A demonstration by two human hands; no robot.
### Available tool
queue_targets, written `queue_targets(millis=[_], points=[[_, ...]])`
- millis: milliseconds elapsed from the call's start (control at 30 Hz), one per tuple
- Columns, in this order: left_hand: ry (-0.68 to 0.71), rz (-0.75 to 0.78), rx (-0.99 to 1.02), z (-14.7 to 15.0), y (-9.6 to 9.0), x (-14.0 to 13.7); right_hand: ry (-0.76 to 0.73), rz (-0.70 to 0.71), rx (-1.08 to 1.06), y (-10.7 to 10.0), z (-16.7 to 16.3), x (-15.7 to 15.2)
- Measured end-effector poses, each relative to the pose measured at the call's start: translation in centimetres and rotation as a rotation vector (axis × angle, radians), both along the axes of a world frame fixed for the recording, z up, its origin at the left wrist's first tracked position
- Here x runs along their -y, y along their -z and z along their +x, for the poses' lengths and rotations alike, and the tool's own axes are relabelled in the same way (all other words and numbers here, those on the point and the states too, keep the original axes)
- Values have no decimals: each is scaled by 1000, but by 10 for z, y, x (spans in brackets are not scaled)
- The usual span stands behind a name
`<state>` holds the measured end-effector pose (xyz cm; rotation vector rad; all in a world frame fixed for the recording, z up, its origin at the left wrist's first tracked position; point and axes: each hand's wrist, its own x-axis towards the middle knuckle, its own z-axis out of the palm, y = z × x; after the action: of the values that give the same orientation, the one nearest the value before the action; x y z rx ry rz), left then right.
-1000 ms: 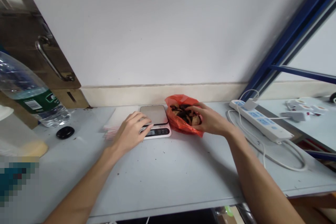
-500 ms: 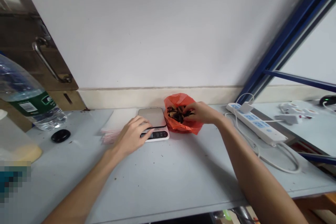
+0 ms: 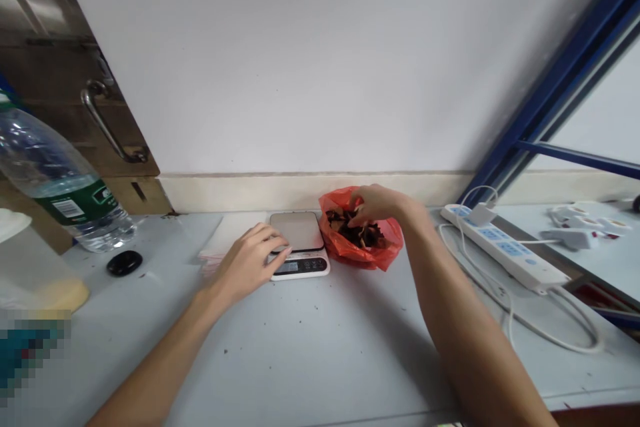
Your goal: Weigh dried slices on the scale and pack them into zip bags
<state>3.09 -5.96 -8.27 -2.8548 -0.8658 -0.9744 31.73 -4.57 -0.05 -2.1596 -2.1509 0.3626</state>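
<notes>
My left hand (image 3: 255, 255) lies over the left side of a white kitchen scale (image 3: 301, 265), fingers outstretched and thumb beside its lit display. The scale's metal plate (image 3: 299, 232) has nothing on it. Right beside the scale is a red plastic bag (image 3: 345, 250), its mouth spread wide, holding dark brown dried pieces (image 3: 367, 235). Over these pieces, inside the bag's mouth, my right hand (image 3: 379, 203) reaches in with curved fingers and the thumb apart from them; nothing held shows. A stack of thin white sheets (image 3: 227, 235) with pinkish edges sits partly under my left hand.
At left are a large water bottle (image 3: 75, 197), a black round lid (image 3: 125, 263) and a translucent container (image 3: 35, 267). On the right, a white power strip (image 3: 505, 247) trails a looping cable (image 3: 555, 340). A wall rises behind the table, with a blue metal frame (image 3: 545, 87) at right.
My right hand has lifted slightly out of the dried pieces, and its thumb and fingers have parted. My left hand stays on the scale. The whole view has shifted slightly.
</notes>
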Motion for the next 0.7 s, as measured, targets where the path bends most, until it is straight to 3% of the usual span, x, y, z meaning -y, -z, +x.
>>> queue_targets(millis=[133, 233, 533, 700], points=[[6, 11, 4, -4, 2, 0, -17, 6, 37, 3, 6, 5], [11, 9, 1, -2, 4, 2, -24, -95, 18, 4, 3, 7], [7, 12, -29, 2, 7, 3, 145, -172, 35, 0, -45, 21], [-7, -2, -48, 2, 6, 5, 114, -249, 42, 4, -31, 9]])
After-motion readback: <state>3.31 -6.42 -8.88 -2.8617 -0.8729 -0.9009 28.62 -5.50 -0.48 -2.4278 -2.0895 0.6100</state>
